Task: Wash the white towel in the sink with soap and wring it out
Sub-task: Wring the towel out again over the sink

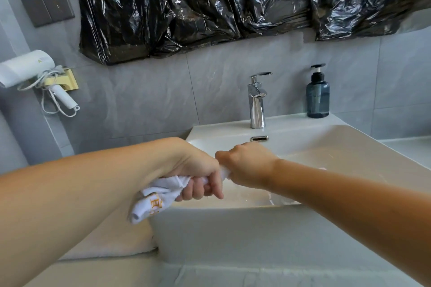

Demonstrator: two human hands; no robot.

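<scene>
Head view: both fists clamp the white towel [163, 193] mid-frame, over the near-left edge of the sink [349, 147]. Left hand [198, 177] has its fingers curled round the twisted middle; the loose end with orange print hangs lower left of it. Right hand [247, 165] grips the other end, knuckles up. Chrome faucet [256, 100] centre-right behind the basin, blue soap dispenser [317, 93] to its right. White hair dryer [30, 70] at left edge.

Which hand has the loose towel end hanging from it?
The left hand: the towel end with orange print hangs below it; the right hand shows none.
</scene>
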